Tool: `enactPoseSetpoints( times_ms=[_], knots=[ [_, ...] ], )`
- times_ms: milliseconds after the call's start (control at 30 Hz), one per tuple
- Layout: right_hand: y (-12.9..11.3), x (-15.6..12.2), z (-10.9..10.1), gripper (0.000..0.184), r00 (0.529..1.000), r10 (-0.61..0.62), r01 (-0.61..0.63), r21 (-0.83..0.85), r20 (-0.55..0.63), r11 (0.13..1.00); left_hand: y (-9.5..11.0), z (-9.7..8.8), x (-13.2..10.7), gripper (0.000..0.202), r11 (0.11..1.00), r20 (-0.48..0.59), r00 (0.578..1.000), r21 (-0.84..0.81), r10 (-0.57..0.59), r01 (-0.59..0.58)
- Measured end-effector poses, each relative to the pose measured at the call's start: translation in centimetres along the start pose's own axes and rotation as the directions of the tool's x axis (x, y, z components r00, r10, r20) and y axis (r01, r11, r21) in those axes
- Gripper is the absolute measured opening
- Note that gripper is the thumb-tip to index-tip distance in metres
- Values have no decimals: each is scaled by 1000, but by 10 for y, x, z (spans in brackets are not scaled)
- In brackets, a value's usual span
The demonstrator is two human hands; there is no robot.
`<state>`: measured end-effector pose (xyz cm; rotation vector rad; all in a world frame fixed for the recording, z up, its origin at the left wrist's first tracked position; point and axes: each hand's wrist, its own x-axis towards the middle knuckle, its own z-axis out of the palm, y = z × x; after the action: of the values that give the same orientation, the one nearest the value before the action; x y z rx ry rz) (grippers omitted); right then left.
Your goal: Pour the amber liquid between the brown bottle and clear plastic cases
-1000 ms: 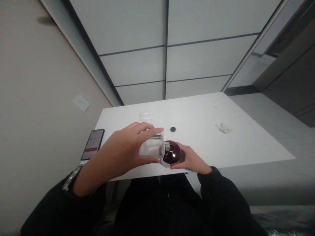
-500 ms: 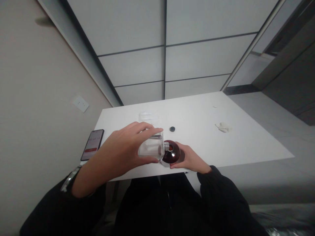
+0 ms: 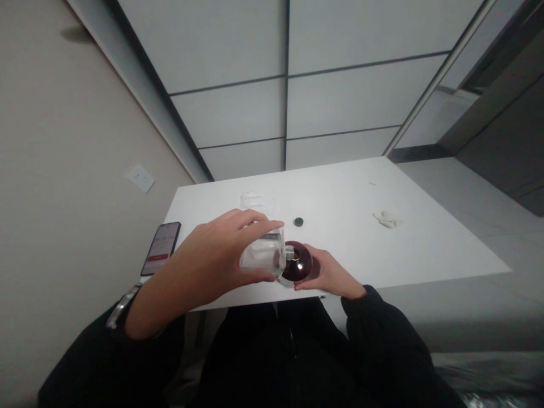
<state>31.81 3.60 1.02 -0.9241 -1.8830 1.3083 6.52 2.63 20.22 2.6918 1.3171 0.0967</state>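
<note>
Two bottles meet in our hands above the white surface [image 3: 352,249]. Our left hand [image 3: 208,263] holds a clear square glass bottle [image 3: 261,255] tipped on its side, with the fingers [image 3: 255,218] closed over the top and the thumb beneath. Its threaded neck [image 3: 289,253] rests at the mouth of a dark red round bottle [image 3: 300,265], which our right hand [image 3: 330,276] cups with curled fingers [image 3: 306,287]. On the surface lie a black cap [image 3: 298,221], a crumpled white tissue [image 3: 386,220] and, near the edge, a smartphone [image 3: 161,248]. A beige wall [image 3: 63,198] with a switch plate [image 3: 140,178] runs along our left; grey panels [image 3: 284,102] rise beyond.
</note>
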Motion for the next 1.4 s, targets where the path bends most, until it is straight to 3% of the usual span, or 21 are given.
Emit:
enactPoseSetpoints(
  times_ms=[1000,1400],
  knots=[
    [5,0,1,88,1000,-9,9,-21,-6,1000,2,-2,1,46,998,-68,997,-59,27,-31],
    [2,1,0,89,1000,-15,15,14,1,1000,2,-2,2,50,998,-72,997,-66,12,-17]
  ],
)
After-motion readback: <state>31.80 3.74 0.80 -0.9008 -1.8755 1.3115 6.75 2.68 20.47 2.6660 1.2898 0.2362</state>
